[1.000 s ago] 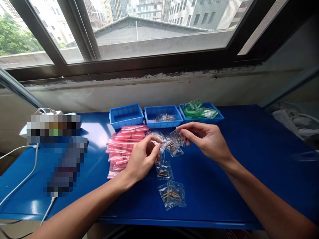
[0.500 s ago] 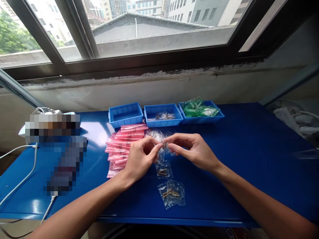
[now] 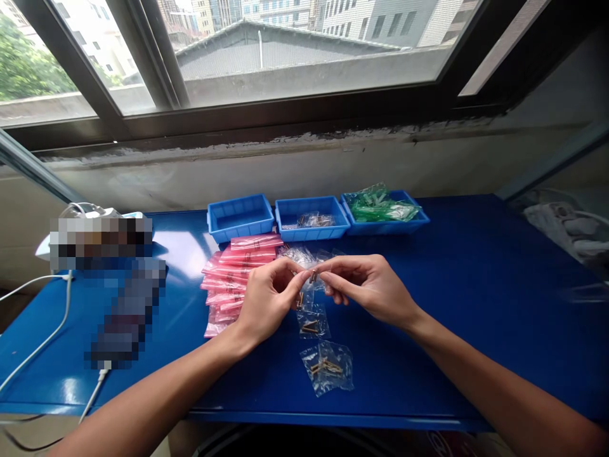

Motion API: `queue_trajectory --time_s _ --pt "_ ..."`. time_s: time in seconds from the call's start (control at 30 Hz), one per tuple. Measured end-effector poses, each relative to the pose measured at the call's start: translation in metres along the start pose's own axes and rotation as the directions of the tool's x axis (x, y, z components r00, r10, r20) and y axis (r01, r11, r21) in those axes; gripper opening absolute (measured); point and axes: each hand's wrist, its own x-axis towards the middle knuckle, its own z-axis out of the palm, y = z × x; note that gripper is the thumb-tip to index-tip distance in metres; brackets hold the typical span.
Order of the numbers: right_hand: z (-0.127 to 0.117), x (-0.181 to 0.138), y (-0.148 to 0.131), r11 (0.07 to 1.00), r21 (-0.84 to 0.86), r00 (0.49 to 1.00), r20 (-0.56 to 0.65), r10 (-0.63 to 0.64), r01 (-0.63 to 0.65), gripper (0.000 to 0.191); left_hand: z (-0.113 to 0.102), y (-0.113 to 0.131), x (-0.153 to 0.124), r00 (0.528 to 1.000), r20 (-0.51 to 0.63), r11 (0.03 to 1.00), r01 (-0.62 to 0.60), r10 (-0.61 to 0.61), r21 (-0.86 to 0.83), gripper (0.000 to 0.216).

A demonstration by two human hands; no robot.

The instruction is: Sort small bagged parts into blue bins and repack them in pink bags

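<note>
My left hand and my right hand meet above the blue table, both pinching one small clear bag with brass parts inside. Two more clear bags lie below it: one just under my hands and another near the front edge. More clear bags lie behind my hands. A spread pile of pink bags sits to the left of my left hand.
Three blue bins stand at the back: an empty-looking one, one holding clear bags, one full of green bags. A blurred object with white cables lies at the left. A window sill runs behind.
My right hand came in from the right and joined my left hand; both now pinch the same clear bag between them.
</note>
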Motion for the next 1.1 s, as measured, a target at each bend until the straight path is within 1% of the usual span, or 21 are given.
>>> queue_trajectory --time_s 0.13,0.27,0.3,0.37,0.43,0.5,0.67,0.8,0.87,0.9,0.97,1.03,1.1 --pt "0.0010 -0.0014 -0.0008 0.997 -0.068 0.998 -0.041 -0.051 0.048 0.018 0.0006 -0.0018 -0.0006 0.999 -0.030 0.999 -0.035 0.036 0.039 0.032" --pt "0.0006 -0.0022 -0.0007 0.979 -0.113 0.983 -0.059 -0.176 0.168 0.017 0.0011 -0.0029 -0.0020 0.995 -0.026 0.996 -0.094 0.094 0.005 0.018" --pt "0.0006 -0.0022 -0.0003 0.969 -0.131 0.972 -0.078 -0.223 0.211 0.018 0.0011 -0.0029 -0.0022 0.992 -0.036 0.992 -0.124 0.125 0.010 0.013" --pt "0.0010 -0.0024 0.0006 0.932 -0.198 0.934 -0.127 -0.333 0.305 0.023 0.0010 -0.0025 -0.0025 0.978 -0.069 0.980 -0.196 0.198 0.040 0.007" --pt "0.0018 -0.0029 0.0005 0.883 -0.269 0.888 -0.153 -0.434 0.385 0.028 0.0009 -0.0020 -0.0026 0.961 -0.097 0.965 -0.255 0.261 0.068 0.010" --pt "0.0028 -0.0039 -0.0010 0.853 -0.308 0.864 -0.152 -0.480 0.420 0.029 0.0009 -0.0014 -0.0028 0.952 -0.108 0.957 -0.279 0.286 0.077 0.011" --pt "0.0028 -0.0074 -0.0061 0.863 -0.358 0.888 -0.159 -0.432 0.356 0.022 0.0014 0.0006 -0.0034 0.959 -0.104 0.961 -0.254 0.265 0.108 0.010" --pt "0.0017 -0.0080 -0.0069 0.867 -0.386 0.895 -0.184 -0.407 0.315 0.017 0.0013 0.0019 -0.0033 0.959 -0.103 0.960 -0.251 0.264 0.125 0.010" --pt "0.0019 -0.0074 -0.0070 0.875 -0.378 0.899 -0.191 -0.394 0.303 0.014 0.0012 0.0020 -0.0035 0.967 -0.086 0.968 -0.232 0.241 0.100 0.008" --pt "0.0023 -0.0069 -0.0071 0.882 -0.366 0.904 -0.190 -0.383 0.297 0.011 0.0013 0.0019 -0.0037 0.975 -0.069 0.976 -0.206 0.210 0.070 0.008" --pt "0.0034 -0.0058 -0.0074 0.895 -0.346 0.917 -0.178 -0.356 0.280 0.010 0.0013 0.0016 -0.0040 0.992 -0.036 0.993 -0.121 0.121 -0.004 0.017" --pt "0.0044 -0.0048 -0.0077 0.904 -0.338 0.934 -0.148 -0.325 0.261 0.016 0.0008 0.0015 -0.0038 0.999 -0.020 0.998 -0.034 0.033 -0.056 0.027" --pt "0.0049 -0.0039 -0.0079 0.914 -0.325 0.951 -0.107 -0.291 0.243 0.022 0.0000 0.0021 -0.0029 1.000 -0.015 0.997 0.015 -0.016 -0.073 0.032"
